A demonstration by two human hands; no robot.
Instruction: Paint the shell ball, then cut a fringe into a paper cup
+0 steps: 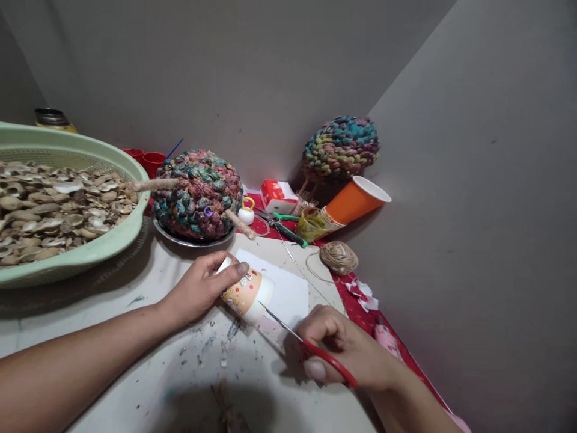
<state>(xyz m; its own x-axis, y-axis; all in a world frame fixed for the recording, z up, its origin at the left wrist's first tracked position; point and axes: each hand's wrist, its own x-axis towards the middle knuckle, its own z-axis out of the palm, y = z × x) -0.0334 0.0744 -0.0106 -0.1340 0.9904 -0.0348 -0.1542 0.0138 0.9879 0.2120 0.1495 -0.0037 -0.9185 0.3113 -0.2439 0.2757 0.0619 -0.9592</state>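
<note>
A printed paper cup [249,293], white at its rim and orange in the middle, lies tilted in my left hand [202,279], with the thumb pressed along its side. My right hand [336,343] grips scissors [325,355] with red handles. Their blade tips meet the white end of the cup; whether they have cut into it I cannot tell. Beneath the cup is a white sheet of paper [288,291] on the paint-spotted board [148,343]. Just beyond my left hand, a ball covered in painted shells [198,195], with two twine-wrapped sticks, rests in a metal bowl [193,239].
At left stands a green basket [128,231] of peanut shells [54,204]. Toward the back are pliers [288,231], a red-and-white box [277,195], an orange cup [354,201], a twine ball [339,257] and another shell-covered ball [342,147]. Grey walls [473,210] close off the back and right.
</note>
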